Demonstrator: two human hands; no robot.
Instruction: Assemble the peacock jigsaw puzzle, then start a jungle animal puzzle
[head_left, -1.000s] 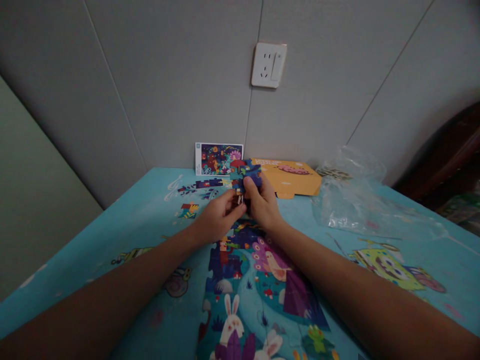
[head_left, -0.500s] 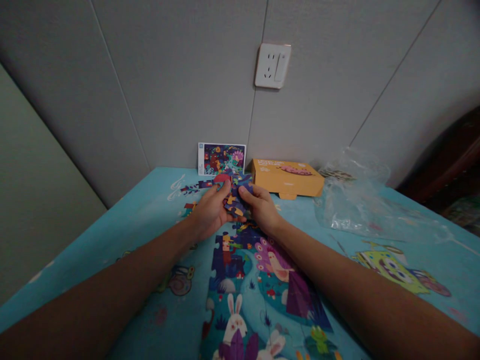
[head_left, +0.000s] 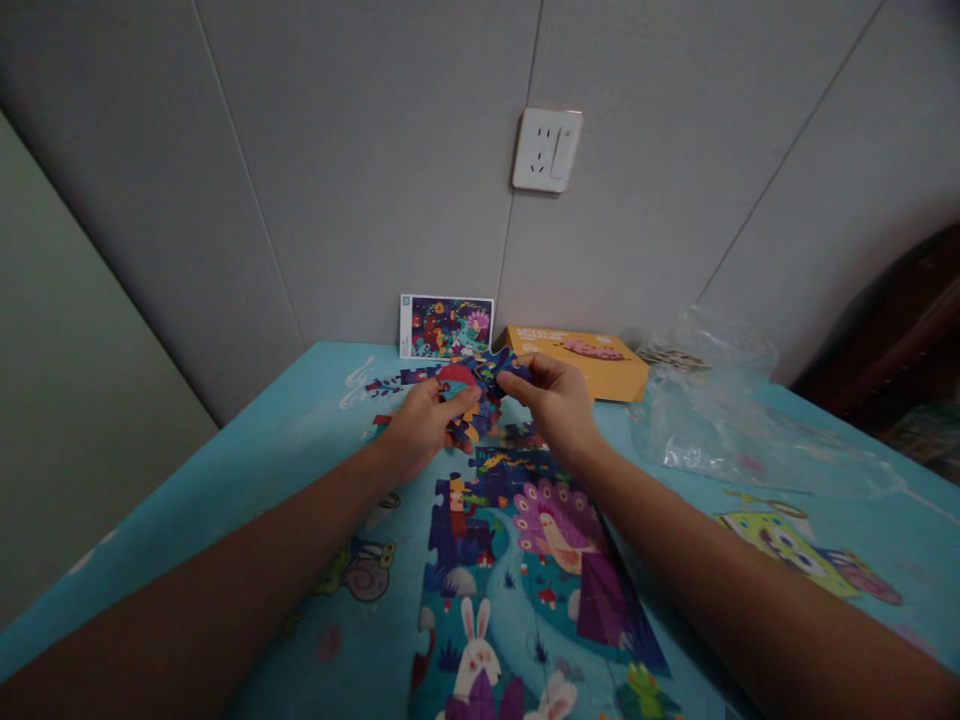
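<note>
My left hand [head_left: 424, 420] is closed on several puzzle pieces [head_left: 459, 382], a red and blue one on top, with the thumb pressing them. Close by on the right, my right hand [head_left: 551, 395] pinches a dark blue puzzle piece [head_left: 504, 368] between thumb and fingers. Both hands are raised over the far end of a partly joined jigsaw puzzle [head_left: 510, 570], which shows white rabbits, a pink peacock and a stream. More loose pieces lie under and beyond the hands, partly hidden by them.
A small picture card [head_left: 447, 327] leans against the wall. Right of it sits an orange puzzle box [head_left: 611, 375], then a clear plastic bag [head_left: 697, 420]. Blue cartoon cloth [head_left: 247, 455] covers the table. A wall socket [head_left: 547, 150] is above.
My right hand has moved right and slightly up, drawing a dark blue piece away from the pieces in my left hand. The view has tilted up slightly.
</note>
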